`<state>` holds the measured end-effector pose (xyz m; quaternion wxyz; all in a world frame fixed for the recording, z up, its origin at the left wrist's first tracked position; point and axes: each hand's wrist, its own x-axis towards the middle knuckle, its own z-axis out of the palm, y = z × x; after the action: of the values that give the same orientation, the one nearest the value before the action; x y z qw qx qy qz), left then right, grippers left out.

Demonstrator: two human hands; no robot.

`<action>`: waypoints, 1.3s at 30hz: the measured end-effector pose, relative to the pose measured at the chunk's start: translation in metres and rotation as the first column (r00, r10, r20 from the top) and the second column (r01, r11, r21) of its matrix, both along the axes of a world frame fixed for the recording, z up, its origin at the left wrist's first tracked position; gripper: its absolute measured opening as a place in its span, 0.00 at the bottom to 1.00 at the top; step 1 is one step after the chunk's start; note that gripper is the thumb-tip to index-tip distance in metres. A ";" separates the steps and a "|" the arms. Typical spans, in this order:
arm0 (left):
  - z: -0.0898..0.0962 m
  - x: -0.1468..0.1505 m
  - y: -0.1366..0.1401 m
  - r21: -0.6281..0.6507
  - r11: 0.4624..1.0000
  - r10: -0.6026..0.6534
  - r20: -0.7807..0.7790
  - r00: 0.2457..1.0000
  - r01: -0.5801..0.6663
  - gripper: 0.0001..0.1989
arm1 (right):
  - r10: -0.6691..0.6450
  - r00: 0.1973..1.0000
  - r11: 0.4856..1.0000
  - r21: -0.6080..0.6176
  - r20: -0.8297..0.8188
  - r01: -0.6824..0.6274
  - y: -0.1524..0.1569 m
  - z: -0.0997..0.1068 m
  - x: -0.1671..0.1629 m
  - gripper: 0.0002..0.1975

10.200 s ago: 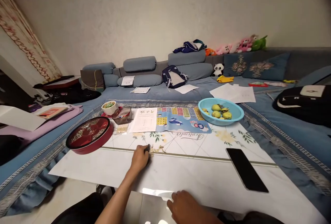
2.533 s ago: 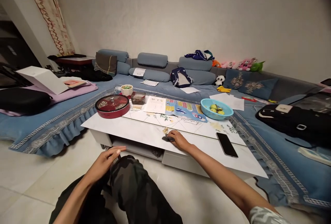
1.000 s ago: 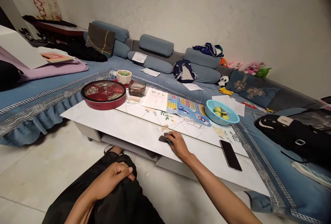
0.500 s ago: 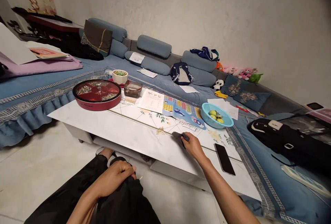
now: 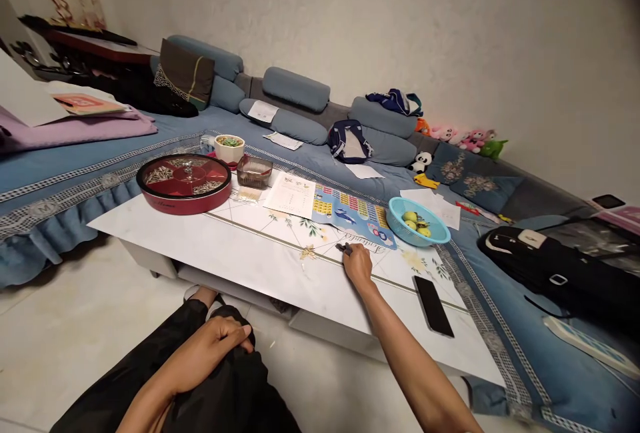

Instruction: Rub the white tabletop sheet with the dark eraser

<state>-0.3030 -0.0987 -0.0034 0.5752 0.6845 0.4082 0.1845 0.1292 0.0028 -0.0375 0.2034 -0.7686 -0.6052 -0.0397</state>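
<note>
My right hand point(image 5: 359, 266) is closed around a small dark grey item point(image 5: 344, 247), soft-looking like a cloth, and presses it to the white table point(image 5: 240, 249). Most of that item is hidden under the fingers, so its kind is unclear. Just beyond it lie a blue printed chart point(image 5: 355, 213) and a white booklet point(image 5: 290, 194). A black phone point(image 5: 433, 306) lies to the right of my forearm. My left hand point(image 5: 215, 346) rests on my knee in black trousers, fingers draped over it, with nothing visible in it.
A turquoise basket point(image 5: 395, 226) of yellow-green fruit stands at the table's right back. At the left are a red divided snack tray point(image 5: 185, 205), a brown clear box point(image 5: 255, 176) and a white plant pot point(image 5: 230, 154). Behind runs a blue sofa point(image 5: 300, 146) with papers and bags.
My right hand has moved away from me and slightly left across the table with the dark item. My left hand stays on my knee, while the view shifts a little.
</note>
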 end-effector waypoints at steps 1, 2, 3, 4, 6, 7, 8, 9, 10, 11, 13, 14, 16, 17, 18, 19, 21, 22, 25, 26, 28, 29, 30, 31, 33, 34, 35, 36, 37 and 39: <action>-0.001 -0.001 -0.001 -0.003 1.000 0.009 0.008 1.000 -0.009 0.28 | 0.018 1.000 1.000 -0.004 -0.001 -0.018 0.004 -0.002 -0.004 0.14; -0.001 -0.002 -0.001 -0.008 1.000 0.017 0.015 1.000 -0.017 0.28 | 0.056 0.998 0.998 -0.011 -0.003 -0.056 0.008 -0.004 -0.008 0.13; -0.002 -0.003 -0.001 -0.009 1.000 0.024 0.022 0.999 -0.024 0.28 | 0.101 0.995 0.995 -0.019 -0.008 -0.101 0.011 -0.006 -0.012 0.12; -0.003 -0.004 -0.002 -0.010 1.000 0.028 0.028 0.999 -0.028 0.28 | 0.140 0.990 0.990 -0.025 -0.017 -0.141 0.016 -0.007 -0.015 0.10; -0.005 -0.006 -0.003 -0.016 1.000 0.026 0.034 0.999 -0.026 0.27 | 0.169 0.985 0.985 -0.023 -0.039 -0.170 0.032 -0.005 -0.017 0.09; -0.005 -0.007 -0.003 -0.018 1.000 0.021 0.034 0.999 -0.021 0.27 | 0.156 0.986 0.988 -0.015 -0.051 -0.157 0.042 -0.002 -0.017 0.09; -0.006 -0.008 -0.004 -0.024 1.000 0.017 0.034 0.999 -0.016 0.27 | 0.135 0.989 0.991 -0.007 -0.062 -0.136 0.053 0.000 -0.016 0.10; -0.006 -0.010 -0.004 -0.031 0.999 0.016 0.033 0.999 -0.015 0.27 | 0.118 0.990 0.993 -0.001 -0.073 -0.118 0.063 0.002 -0.015 0.11; -0.006 -0.011 -0.004 -0.038 0.999 0.016 0.033 0.999 -0.015 0.27 | 0.114 0.990 0.993 0.001 -0.083 -0.114 0.071 0.003 -0.016 0.11; -0.006 -0.012 -0.005 -0.040 0.999 0.020 0.033 0.999 -0.019 0.27 | 0.131 0.987 0.991 0.000 -0.092 -0.132 0.077 0.003 -0.019 0.10; -0.006 -0.015 -0.005 -0.033 0.999 0.031 0.036 0.999 -0.029 0.28 | 0.231 0.967 0.972 -0.012 -0.107 -0.234 0.077 0.002 -0.027 0.09; -0.006 -0.016 -0.005 -0.028 0.999 0.036 0.036 0.999 -0.035 0.28 | 0.306 0.945 0.950 -0.022 -0.114 -0.310 0.073 0.002 -0.031 0.08; -0.006 -0.018 -0.006 -0.031 0.999 0.042 0.031 0.999 -0.041 0.28 | 0.472 0.871 0.875 -0.049 -0.138 -0.482 0.060 0.005 -0.036 0.07; -0.006 -0.019 -0.006 -0.039 0.998 0.044 0.027 0.999 -0.043 0.28 | 0.547 0.823 0.825 -0.064 -0.156 -0.561 0.055 0.009 -0.036 0.07; -0.006 -0.020 -0.007 -0.049 0.998 0.044 0.022 0.999 -0.043 0.29 | 0.608 0.774 0.776 -0.074 -0.175 -0.626 0.052 0.014 -0.035 0.07; -0.006 -0.022 -0.008 -0.057 0.998 0.042 0.014 0.999 -0.041 0.29 | 0.653 0.733 0.734 -0.076 -0.193 -0.674 0.051 0.019 -0.034 0.07; -0.006 -0.025 -0.011 -0.063 0.997 0.039 -0.008 0.999 -0.039 0.30 | 0.704 0.676 0.682 -0.062 -0.218 -0.729 0.060 0.029 -0.036 0.09; -0.006 -0.026 -0.012 -0.061 0.997 0.039 -0.024 0.999 -0.040 0.31 | 0.720 0.656 0.664 -0.051 -0.227 -0.746 0.067 0.033 -0.041 0.10; -0.003 -0.028 -0.014 -0.037 0.999 0.036 -0.060 0.998 -0.038 0.31 | 0.776 0.579 0.589 -0.042 -0.251 -0.807 0.090 0.035 -0.064 0.12; -0.002 -0.027 -0.014 -0.028 0.999 0.035 -0.064 0.997 -0.037 0.31 | 0.798 0.544 0.552 -0.048 -0.259 -0.832 0.094 0.034 -0.073 0.13; 0.000 -0.026 -0.015 -0.016 0.999 0.034 -0.055 0.998 -0.035 0.31 | 0.837 0.476 0.477 -0.067 -0.268 -0.876 0.092 0.033 -0.082 0.14; 0.000 -0.026 -0.016 -0.014 0.999 0.036 -0.047 0.998 -0.036 0.30 | 0.853 0.447 0.443 -0.079 -0.271 -0.893 0.087 0.033 -0.081 0.14; 0.000 -0.026 -0.016 -0.014 0.999 0.040 -0.038 0.998 -0.040 0.30 | 0.865 0.422 0.413 -0.093 -0.272 -0.906 0.079 0.034 -0.077 0.15; -0.001 -0.027 -0.017 -0.012 0.999 0.045 -0.028 0.999 -0.045 0.30 | 0.874 0.402 0.386 -0.110 -0.272 -0.916 0.071 0.036 -0.068 0.14; -0.004 -0.029 -0.018 -0.004 0.998 0.056 -0.008 0.998 -0.056 0.29 | 0.886 0.379 0.350 -0.151 -0.268 -0.925 0.056 0.043 -0.046 0.14; -0.007 -0.030 -0.019 0.001 0.998 0.060 -0.001 0.998 -0.060 0.28 | 0.889 0.375 0.340 -0.171 -0.264 -0.925 0.051 0.047 -0.035 0.14; -0.009 -0.032 -0.019 0.004 0.998 0.064 0.002 0.998 -0.064 0.28 | 0.890 0.377 0.337 -0.188 -0.257 -0.923 0.049 0.052 -0.027 0.15; -0.012 -0.034 -0.019 0.006 0.998 0.066 0.001 0.998 -0.066 0.28 | 0.890 0.384 0.341 -0.197 -0.248 -0.919 0.049 0.055 -0.022 0.15; -0.015 -0.035 -0.019 0.006 0.998 0.065 -0.005 0.998 -0.065 0.28 | 0.889 0.392 0.351 -0.198 -0.236 -0.915 0.052 0.057 -0.022 0.16; -0.018 -0.036 -0.019 0.001 0.998 0.057 -0.023 0.998 -0.057 0.28 | 0.889 0.406 0.373 -0.181 -0.211 -0.910 0.062 0.057 -0.035 0.17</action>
<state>-0.3395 -0.1173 -0.0212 0.5648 0.6747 0.4341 0.1933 0.0940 0.0646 0.0191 0.1099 -0.3362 -0.9160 0.1893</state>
